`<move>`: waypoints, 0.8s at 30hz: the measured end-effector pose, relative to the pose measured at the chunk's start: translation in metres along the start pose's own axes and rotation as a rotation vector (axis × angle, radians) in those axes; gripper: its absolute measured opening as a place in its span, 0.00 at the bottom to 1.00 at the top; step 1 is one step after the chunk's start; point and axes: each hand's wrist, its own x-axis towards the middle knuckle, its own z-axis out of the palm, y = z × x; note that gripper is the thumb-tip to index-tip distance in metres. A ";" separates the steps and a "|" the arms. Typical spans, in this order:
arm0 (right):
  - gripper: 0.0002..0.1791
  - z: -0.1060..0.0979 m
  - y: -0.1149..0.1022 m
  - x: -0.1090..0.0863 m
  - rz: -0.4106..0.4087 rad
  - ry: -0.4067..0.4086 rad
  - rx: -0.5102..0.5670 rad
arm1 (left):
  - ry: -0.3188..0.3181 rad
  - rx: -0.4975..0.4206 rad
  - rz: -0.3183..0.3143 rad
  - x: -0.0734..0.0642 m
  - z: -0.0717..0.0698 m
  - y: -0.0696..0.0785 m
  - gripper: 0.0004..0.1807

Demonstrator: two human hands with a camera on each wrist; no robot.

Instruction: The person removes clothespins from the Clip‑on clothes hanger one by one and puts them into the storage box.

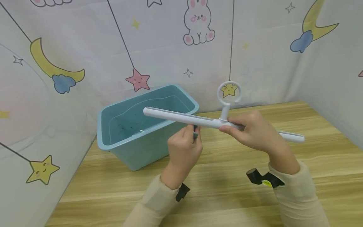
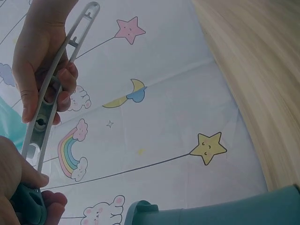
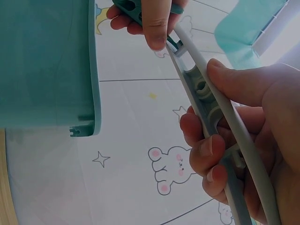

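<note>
A white hanger bar (image 1: 181, 117) with a ring-shaped hook (image 1: 218, 93) on its stem is held in the air, tilted down to the right. My right hand (image 1: 253, 132) grips it near the stem, thumb on one side and fingers on the other. Below the bar's left half, my left hand (image 1: 184, 143) pinches a teal clip (image 2: 29, 205), mostly covered by the fingers in the head view. In the right wrist view, the narrow loop of the clip (image 3: 129, 9) meets the slotted underside of the bar (image 3: 206, 89). Whether it is hooked on, I cannot tell.
A teal plastic bin (image 1: 141, 154) stands on the wooden table (image 1: 227, 195), left of and behind the hands. Small white bits (image 1: 139, 132) show inside it. A white cloth printed with stars, moons and rabbits (image 1: 170, 47) hangs around the table's back and sides.
</note>
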 end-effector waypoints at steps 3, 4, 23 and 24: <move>0.14 0.000 0.000 0.001 -0.010 0.013 -0.009 | 0.025 0.046 0.018 0.002 0.001 -0.001 0.08; 0.14 0.000 0.000 0.001 -0.012 0.018 -0.013 | 0.028 0.052 0.020 0.003 0.001 -0.001 0.08; 0.24 -0.006 0.004 -0.001 -0.019 0.119 -0.075 | -0.104 -0.184 -0.118 0.007 -0.011 -0.009 0.05; 0.24 -0.006 0.004 -0.002 -0.017 0.124 -0.079 | -0.112 -0.187 -0.125 0.007 -0.012 -0.010 0.05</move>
